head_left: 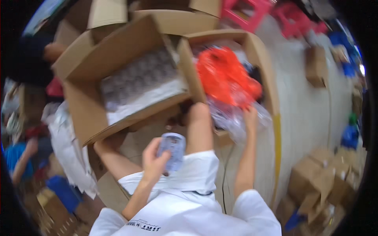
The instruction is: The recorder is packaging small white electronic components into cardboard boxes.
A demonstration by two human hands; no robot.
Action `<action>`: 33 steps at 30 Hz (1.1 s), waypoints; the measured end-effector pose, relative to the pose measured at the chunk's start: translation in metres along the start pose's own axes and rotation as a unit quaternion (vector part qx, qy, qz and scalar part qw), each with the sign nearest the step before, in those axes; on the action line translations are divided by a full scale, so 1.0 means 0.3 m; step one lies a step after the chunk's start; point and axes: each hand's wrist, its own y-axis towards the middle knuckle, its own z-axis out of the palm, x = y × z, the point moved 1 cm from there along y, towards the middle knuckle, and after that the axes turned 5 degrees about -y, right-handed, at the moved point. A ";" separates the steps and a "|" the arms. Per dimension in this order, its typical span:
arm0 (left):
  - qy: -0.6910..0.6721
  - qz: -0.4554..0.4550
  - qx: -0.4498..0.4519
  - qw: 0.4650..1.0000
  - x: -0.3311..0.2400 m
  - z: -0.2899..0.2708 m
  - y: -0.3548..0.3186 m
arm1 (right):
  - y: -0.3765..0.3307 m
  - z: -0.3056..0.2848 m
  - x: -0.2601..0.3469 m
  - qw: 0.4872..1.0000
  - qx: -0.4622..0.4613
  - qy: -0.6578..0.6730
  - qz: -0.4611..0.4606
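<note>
My left hand [154, 154] grips a pale grey-blue, rounded oblong plastic piece [173, 151] above my lap, the thumb lying across its face. Blur keeps me from telling its exact kind. On the right, my right hand [249, 115] reaches into an open cardboard box [263, 59], at the lower edge of a bright red plastic bag [222, 70] and a clear plastic bag [226, 114]. Its fingers seem closed on the plastic, but they are smeared and partly hidden. Left of that box, a tilted open carton [84, 110] holds rows of similar greyish pieces [141, 76] beside a white sheet [153, 100].
Another person's hand [54, 52] shows at the upper left. Pink plastic stools [252, 15] stand beyond the boxes. A small brown carton [316, 67] sits on the floor at the right, and stacked cardboard boxes [315, 177] lie lower right. A dark cable [224, 181] runs beside my leg.
</note>
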 end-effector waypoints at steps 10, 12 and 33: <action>-0.083 0.006 0.038 0.996 -0.013 -0.020 -0.041 | 0.004 -0.001 0.026 0.993 0.059 -0.033 -0.095; -0.100 0.007 0.006 0.995 -0.018 -0.043 -0.073 | 0.054 0.056 0.055 0.994 0.060 -0.072 -0.059; -0.142 -0.018 0.022 0.989 0.051 -0.087 -0.078 | -0.084 -0.136 0.220 0.842 0.011 0.516 0.159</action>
